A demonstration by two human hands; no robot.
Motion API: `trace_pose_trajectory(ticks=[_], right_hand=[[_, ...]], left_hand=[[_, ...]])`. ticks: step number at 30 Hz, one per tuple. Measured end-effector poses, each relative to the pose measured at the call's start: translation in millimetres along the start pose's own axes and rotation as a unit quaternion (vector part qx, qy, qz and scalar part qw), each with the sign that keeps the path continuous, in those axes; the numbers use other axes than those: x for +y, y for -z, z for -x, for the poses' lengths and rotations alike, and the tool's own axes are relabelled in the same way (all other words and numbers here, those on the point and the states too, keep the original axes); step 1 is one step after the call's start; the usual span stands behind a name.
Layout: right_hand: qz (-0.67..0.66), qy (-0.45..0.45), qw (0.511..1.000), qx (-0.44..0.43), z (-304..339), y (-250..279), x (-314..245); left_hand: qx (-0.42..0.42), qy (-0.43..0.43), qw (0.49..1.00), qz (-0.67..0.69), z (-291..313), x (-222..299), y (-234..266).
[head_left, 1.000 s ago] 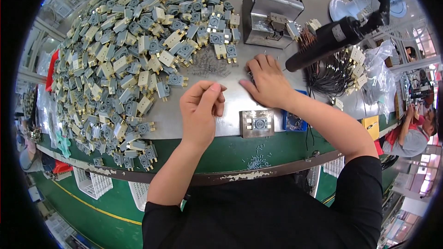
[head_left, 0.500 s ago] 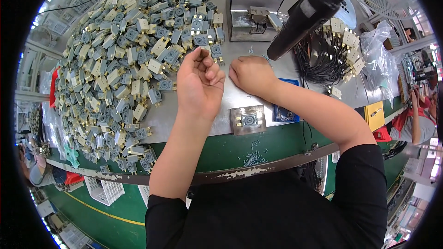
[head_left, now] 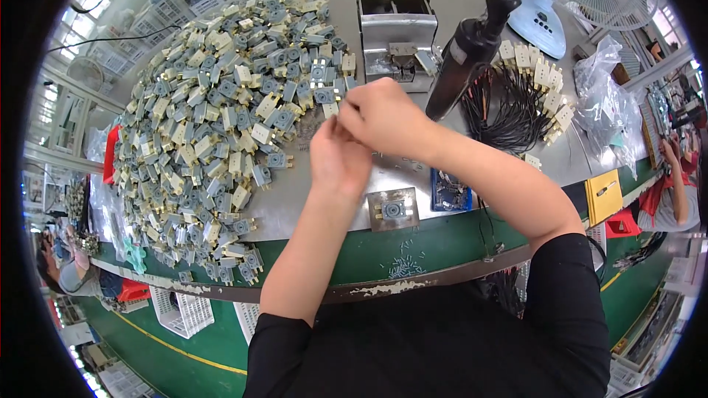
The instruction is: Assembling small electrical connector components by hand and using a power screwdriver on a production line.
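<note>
My left hand (head_left: 339,162) is turned palm up with its fingers curled, and my right hand (head_left: 387,118) reaches over it. Their fingertips meet beside the large heap of grey and cream plastic socket-like blocks (head_left: 214,125). Both hands look closed, but anything between the fingers is hidden or too small to make out. Nearer to me, a square metal fixture plate (head_left: 405,222) carries one grey block (head_left: 394,210) with brass prongs. Small loose screws (head_left: 414,166) lie on the steel tabletop below my right wrist. More screws (head_left: 405,269) are piled on the green front strip.
A blue tray (head_left: 464,203) of small metal parts sits right of the fixture. A black cylindrical tool (head_left: 457,66) hangs over the table. Behind are a metal dispenser box (head_left: 396,26), wired cream blocks (head_left: 549,85), a plastic bag (head_left: 599,96) and a fan (head_left: 542,26).
My right hand has lifted from the tabletop screws and moved left to meet my left hand. My left hand has shifted slightly right and nearer. The view has moved a little.
</note>
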State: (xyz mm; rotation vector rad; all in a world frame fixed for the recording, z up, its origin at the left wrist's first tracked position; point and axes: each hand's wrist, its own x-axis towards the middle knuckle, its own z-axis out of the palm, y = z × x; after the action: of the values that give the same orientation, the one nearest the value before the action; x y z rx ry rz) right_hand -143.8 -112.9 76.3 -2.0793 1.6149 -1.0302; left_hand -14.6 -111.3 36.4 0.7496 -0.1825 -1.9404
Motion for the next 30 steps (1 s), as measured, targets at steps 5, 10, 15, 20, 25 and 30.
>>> trace_pose_trajectory(ticks=[5,10,15,20,25,30], right_hand=[[-0.024,0.134,0.989,0.057,1.0,1.2,-22.1],[-0.014,0.176,0.981,0.084,11.5,13.6,-38.2],[-0.032,0.199,0.973,0.117,16.7,11.0,-45.0],[-0.047,0.222,0.967,0.114,21.9,7.1,-49.4],[-0.106,0.308,0.922,0.209,19.1,9.9,-57.2],[0.177,0.271,0.848,0.42,71.6,100.6,-1.6]], left_hand=[[-0.084,0.07,0.994,0.031,8.5,-5.7,-10.6],[-0.112,0.055,0.992,0.002,16.8,-7.1,1.2],[-0.139,0.037,0.989,-0.021,21.2,-7.9,9.4],[-0.163,0.02,0.986,-0.037,25.4,-13.2,15.3],[-0.188,0.007,0.981,-0.048,29.2,-15.4,22.2],[-0.017,0.17,0.949,0.266,28.2,6.5,8.4]])
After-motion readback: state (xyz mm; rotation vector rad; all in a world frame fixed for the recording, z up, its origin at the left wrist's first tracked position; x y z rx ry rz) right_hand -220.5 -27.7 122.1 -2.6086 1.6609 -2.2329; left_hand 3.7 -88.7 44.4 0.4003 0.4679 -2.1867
